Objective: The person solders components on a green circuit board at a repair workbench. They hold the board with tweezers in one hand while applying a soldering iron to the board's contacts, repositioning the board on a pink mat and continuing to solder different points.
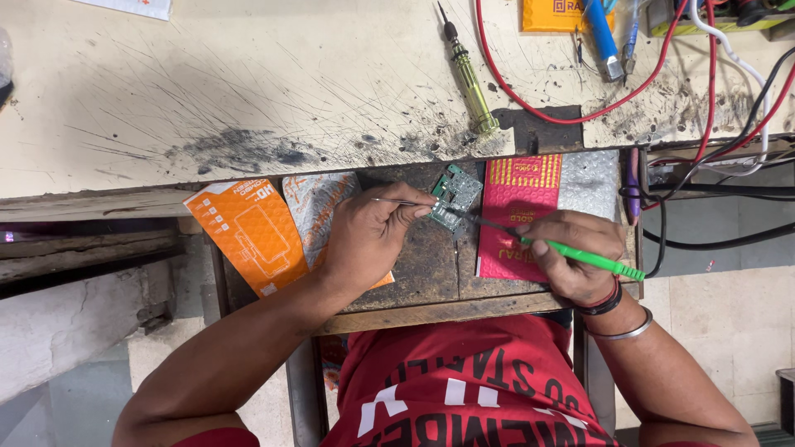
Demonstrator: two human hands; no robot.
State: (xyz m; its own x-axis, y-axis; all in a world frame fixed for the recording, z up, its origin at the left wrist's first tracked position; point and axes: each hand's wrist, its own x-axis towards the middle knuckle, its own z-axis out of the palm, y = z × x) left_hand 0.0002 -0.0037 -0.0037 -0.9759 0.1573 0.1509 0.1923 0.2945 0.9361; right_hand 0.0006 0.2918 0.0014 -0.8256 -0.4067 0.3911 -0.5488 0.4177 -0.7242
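Seen from a head-worn camera looking straight down, a person in a red printed shirt sits at a worn, scratched workbench (pixel 248 91) with a dark wooden ledge below its front edge.

On that ledge, near the middle of the view, lies a small green circuit board (pixel 455 197). The left hand (pixel 373 236) rests just left of the board, its fingers curled narrowly and pinching a thin metal pair of tweezers (pixel 397 202), whose tip points toward the board's left edge. The right hand (pixel 575 248) lies to the right of the board, fingers closed around a tool with a bright green handle (pixel 592 259); its dark slim shaft reaches left and meets the board. This wrist wears a dark band and a metal bangle.

Under the right hand is a red padded envelope (pixel 513 207) with yellow printing, and beside it a piece of clear bubble wrap (pixel 590 180). Left of the left hand lies an orange packet (pixel 248 236), partly overlapped by a grey bubble-lined packet.

On the benchtop above stands a yellow-green screwdriver (pixel 468 79), lying diagonally. A red wire (pixel 571 116) loops across the upper right, near a blue pen-shaped tool (pixel 603 37) and tangled black and white cables.
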